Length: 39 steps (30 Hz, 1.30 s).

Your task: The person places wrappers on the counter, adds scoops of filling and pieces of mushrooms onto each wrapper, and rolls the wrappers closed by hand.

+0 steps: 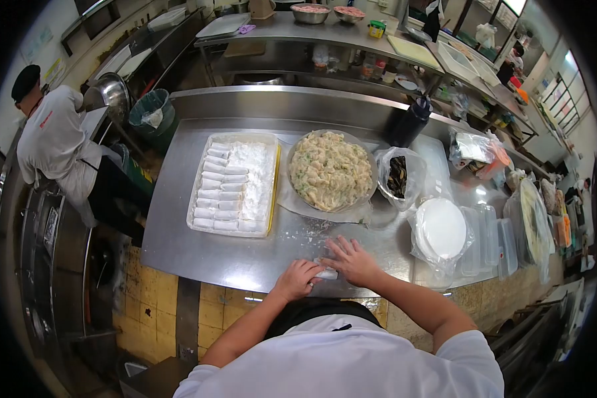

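The white roll lies between the hands at the steel table's near edge; the left hand grasps one end, the right hand, fingers spread, touches the other; light, even pressure should keep it tight; beyond the hands lies white powder; farther, a tray of rolls leftward, chunky mixture ahead.
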Available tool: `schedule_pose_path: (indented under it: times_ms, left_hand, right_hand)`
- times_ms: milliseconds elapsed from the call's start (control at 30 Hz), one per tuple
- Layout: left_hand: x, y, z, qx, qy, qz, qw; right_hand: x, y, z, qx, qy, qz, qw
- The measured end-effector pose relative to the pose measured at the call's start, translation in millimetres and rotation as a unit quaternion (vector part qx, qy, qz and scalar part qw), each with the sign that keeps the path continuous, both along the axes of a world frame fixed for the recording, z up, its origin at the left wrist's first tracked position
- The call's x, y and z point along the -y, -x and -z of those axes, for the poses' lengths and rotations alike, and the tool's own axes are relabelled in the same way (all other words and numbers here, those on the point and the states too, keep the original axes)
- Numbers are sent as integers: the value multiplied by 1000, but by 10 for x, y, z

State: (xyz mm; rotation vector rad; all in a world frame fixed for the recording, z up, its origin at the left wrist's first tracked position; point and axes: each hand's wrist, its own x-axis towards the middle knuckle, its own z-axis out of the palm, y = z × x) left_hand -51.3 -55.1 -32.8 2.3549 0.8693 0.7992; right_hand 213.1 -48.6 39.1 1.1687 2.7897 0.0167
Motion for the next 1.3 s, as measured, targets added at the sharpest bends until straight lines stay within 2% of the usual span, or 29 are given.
schedule_pose_path:
  times_ms: [100,300,400,500,533,733,867,1033,1167,1300]
  left_hand:
    - [3,-11,1,6,-3,-2,1000]
    - [-14,-12,-18,-1,11,4,1000]
    - [-27,-17,9,-4,15,7,1000]
    - [-61,-30,-1,-10,16,9,1000]
    - [-74,-34,-18,-12,16,8,1000]
    - [-161,-96,-81,-17,12,-11,1000]
    - [-231,-105,-70,20,5,-6,1000]
    - [-279,-190,-5,1,-14,-42,999]
    - [-327,-198,-8,-23,-9,-54,998]
    - [-255,-72,-79,-6,13,-121,993]
  right_hand:
    - [61,-38,107,39,-63,-31,997]
    - [352,-412,-45,33,-48,-11,998]
    - [502,-269,46,-91,24,38,995]
    - [569,90,233,-244,83,104,961]
    - [557,215,170,-284,43,102,953]
    - [512,316,502,-243,-4,149,959]
    - [436,305,437,-223,-27,171,959]
    - [346,334,443,-248,-8,226,942]
    - [368,351,351,-210,-23,202,956]
    - [284,402,329,-180,-3,190,965]
